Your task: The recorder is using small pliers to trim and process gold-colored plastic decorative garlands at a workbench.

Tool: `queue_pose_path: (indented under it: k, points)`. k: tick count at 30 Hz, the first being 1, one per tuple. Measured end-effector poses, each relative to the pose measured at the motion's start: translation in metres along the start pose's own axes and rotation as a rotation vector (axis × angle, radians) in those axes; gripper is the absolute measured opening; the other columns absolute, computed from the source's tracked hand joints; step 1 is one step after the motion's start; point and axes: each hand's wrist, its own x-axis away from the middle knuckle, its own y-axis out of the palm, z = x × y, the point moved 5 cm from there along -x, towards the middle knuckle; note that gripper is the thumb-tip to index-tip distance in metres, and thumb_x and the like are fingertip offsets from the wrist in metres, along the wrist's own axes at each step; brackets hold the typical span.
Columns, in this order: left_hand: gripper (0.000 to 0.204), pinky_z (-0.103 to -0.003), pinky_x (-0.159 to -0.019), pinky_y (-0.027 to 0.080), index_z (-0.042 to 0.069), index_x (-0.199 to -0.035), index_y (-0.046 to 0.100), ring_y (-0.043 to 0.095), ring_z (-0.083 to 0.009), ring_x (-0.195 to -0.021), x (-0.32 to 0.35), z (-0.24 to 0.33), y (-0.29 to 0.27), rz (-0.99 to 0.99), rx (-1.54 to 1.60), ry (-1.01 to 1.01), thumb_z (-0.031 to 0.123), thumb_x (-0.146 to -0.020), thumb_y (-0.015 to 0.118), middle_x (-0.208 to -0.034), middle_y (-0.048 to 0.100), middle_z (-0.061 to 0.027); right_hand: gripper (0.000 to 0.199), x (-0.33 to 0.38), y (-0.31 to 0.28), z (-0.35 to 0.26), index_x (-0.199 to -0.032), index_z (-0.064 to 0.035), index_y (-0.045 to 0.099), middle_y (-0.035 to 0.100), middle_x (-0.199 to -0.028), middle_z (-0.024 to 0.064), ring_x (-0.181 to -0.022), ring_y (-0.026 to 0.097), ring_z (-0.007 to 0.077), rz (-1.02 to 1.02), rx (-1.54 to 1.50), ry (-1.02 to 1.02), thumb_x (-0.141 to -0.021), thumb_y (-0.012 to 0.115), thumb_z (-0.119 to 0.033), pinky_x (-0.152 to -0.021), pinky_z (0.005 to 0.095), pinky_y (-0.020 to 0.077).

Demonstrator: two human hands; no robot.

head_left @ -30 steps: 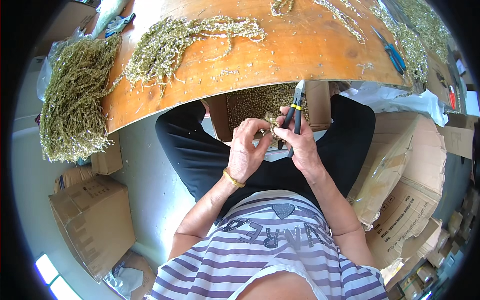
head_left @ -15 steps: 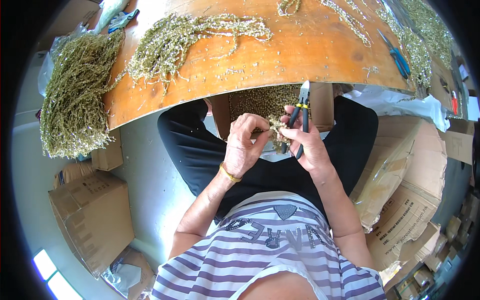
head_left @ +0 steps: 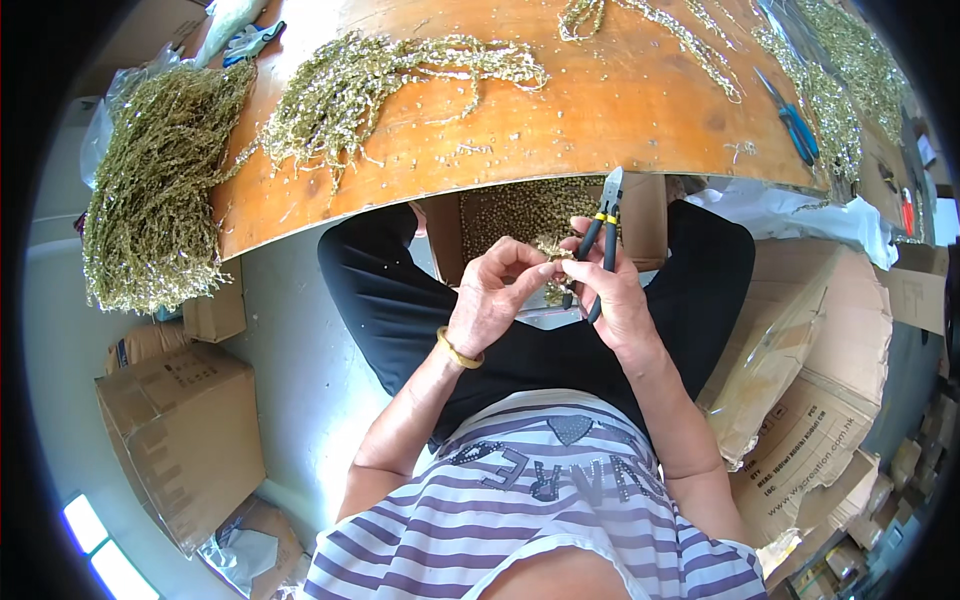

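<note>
My left hand (head_left: pixel 497 298) and my right hand (head_left: pixel 608 300) meet above my lap, fingertips together, pinching a small pale beaded piece (head_left: pixel 553 266) between them. My right hand also grips black-handled cutting pliers (head_left: pixel 603 232) with yellow bands, jaws pointing up toward the table edge. A gold bangle (head_left: pixel 458 351) circles my left wrist. Just beyond the hands, an open cardboard box (head_left: pixel 520 212) full of small pale beaded bits stands between my knees, under the wooden table (head_left: pixel 600 110).
Bunches of pale beaded strands (head_left: pixel 370 80) lie on the table; a big heap (head_left: pixel 150 190) hangs off its left end. Blue-handled scissors (head_left: pixel 790 120) lie at the right. Cardboard boxes (head_left: pixel 180 430) stand on the floor left, flattened cartons (head_left: pixel 820 400) right.
Both hands have risen slightly and drawn closer, fingertips now pinched together on the small piece. The pliers stay upright in my right hand.
</note>
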Motion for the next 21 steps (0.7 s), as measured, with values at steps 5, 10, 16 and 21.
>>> queue_pose_path:
  k: [5,10,16,21]
  points:
    - [0.013,-0.021,-0.072,0.044,-0.001,-0.086,0.056,0.055,-0.0067,-0.077,-0.002,-0.002,-0.005,-0.055,0.133,-0.124,0.011,-0.083,0.06,-0.08,0.06,-0.0035,0.039,-0.001,-0.002,-0.006,-0.117,-0.0054,0.045,0.054,-0.095,0.0053,-0.084,0.055,0.0147,-0.039,0.019,0.005,-0.079,0.054,-0.001,-0.077,0.0284,0.0446]
    - [0.012,-0.027,-0.077,0.045,0.003,-0.091,0.054,0.057,-0.0116,-0.077,-0.003,-0.007,-0.002,-0.152,0.37,-0.234,0.014,-0.088,0.051,-0.082,0.06,-0.0052,0.039,-0.001,0.0,-0.008,-0.116,-0.0055,0.046,0.055,-0.095,0.0046,-0.083,0.055,0.0123,0.008,0.164,-0.01,-0.079,0.057,-0.003,-0.072,0.0255,0.0458]
    - [0.011,-0.027,-0.078,0.042,0.005,-0.093,0.054,0.055,-0.0111,-0.079,-0.002,-0.011,-0.003,-0.165,0.422,-0.284,0.014,-0.087,0.052,-0.083,0.06,-0.0037,0.035,0.0,0.006,-0.007,-0.11,-0.0057,0.05,0.052,-0.088,0.0,-0.08,0.051,0.0062,-0.09,0.507,-0.205,-0.077,0.062,-0.003,-0.069,0.0199,0.0438]
    - [0.012,-0.028,-0.079,0.042,0.005,-0.093,0.054,0.055,-0.0123,-0.079,0.0,-0.012,0.0,-0.144,0.536,-0.365,0.014,-0.086,0.051,-0.086,0.059,-0.0044,0.028,-0.003,0.004,-0.009,-0.107,-0.0053,0.051,0.054,-0.082,0.0001,-0.075,0.052,0.0057,-0.048,0.459,-0.173,-0.08,0.06,-0.008,-0.069,0.0198,0.0434]
